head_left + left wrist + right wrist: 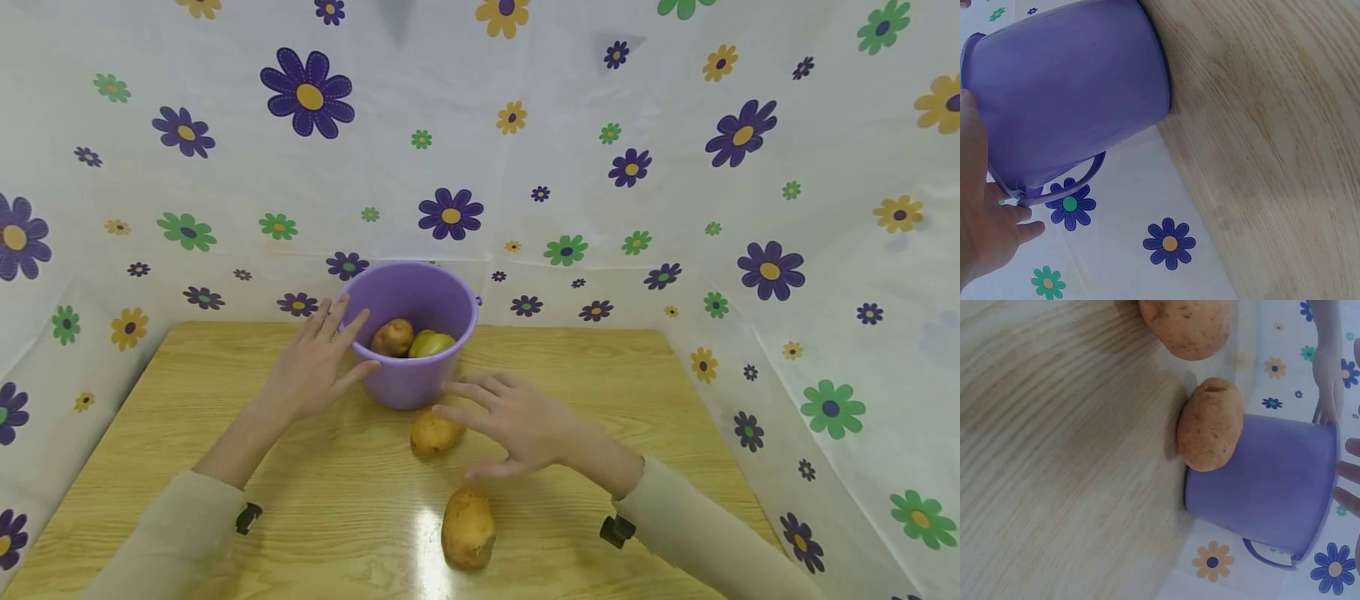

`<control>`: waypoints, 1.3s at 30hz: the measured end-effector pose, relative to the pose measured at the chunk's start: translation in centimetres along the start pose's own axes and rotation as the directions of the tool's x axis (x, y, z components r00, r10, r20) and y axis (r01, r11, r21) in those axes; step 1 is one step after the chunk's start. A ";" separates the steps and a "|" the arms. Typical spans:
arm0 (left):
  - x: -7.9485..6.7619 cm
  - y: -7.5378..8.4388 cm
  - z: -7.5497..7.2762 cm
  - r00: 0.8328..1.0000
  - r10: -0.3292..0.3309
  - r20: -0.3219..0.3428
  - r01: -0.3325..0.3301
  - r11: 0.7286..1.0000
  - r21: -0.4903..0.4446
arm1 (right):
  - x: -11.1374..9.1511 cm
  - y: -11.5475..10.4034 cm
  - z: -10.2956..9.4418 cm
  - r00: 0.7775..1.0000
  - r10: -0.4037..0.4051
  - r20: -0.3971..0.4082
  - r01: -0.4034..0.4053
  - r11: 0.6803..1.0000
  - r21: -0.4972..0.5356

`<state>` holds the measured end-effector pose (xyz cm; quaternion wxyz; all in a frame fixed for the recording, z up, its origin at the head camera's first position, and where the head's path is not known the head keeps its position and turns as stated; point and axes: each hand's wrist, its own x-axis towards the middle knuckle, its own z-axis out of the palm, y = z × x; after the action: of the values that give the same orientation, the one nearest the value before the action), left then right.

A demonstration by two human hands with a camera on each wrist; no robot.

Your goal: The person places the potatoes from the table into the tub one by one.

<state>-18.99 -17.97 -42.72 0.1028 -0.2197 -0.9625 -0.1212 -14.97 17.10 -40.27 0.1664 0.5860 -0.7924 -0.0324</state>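
Observation:
A purple bucket (408, 387) stands upright near the back of the table. Inside it lie a potato (393, 337) and a shiny yellow-green piece that looks like a bell pepper (432, 343). My left hand (311, 367) is at the bucket's left rim, fingers spread and extended; the left wrist view shows the thumb against the bucket's side and the handle (1066, 192) hanging by the fingers. Over the table, my right hand (525, 423) hovers with its fingers extended and nothing held. Below it are one potato (433, 435) close to the bucket and another potato (468, 529) nearer me.
The wooden table (315, 517) carries these things. A white cloth (525, 75) with printed flowers hangs behind the table and along both sides. Small dark wrist devices sit under both sleeves, one being the right wrist device (617, 531).

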 end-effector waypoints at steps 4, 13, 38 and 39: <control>0.0 0.0 0.0 1.000 0.003 0.003 -0.003 1.000 -0.006 | -0.6 -0.8 0.3 1.000 -0.001 0.028 0.000 1.000 0.020; 0.1 0.1 0.1 1.000 0.001 0.012 -0.001 1.000 -0.007 | -1.4 -2.7 1.8 0.997 -0.065 0.037 0.063 0.997 0.048; 0.1 0.1 0.2 1.000 0.002 -0.004 -0.002 1.000 -0.015 | -3.1 -5.9 4.4 0.982 -0.098 0.160 0.090 0.994 0.061; 0.1 0.1 0.2 1.000 0.002 -0.004 -0.002 1.000 -0.015 | -3.1 -6.1 4.6 0.982 -0.102 0.159 0.093 0.994 0.062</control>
<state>-19.02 -17.78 -42.85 0.1033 -0.2211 -0.9612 -0.1286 -9.99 17.48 -46.84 0.0834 0.6238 -0.7743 -0.0665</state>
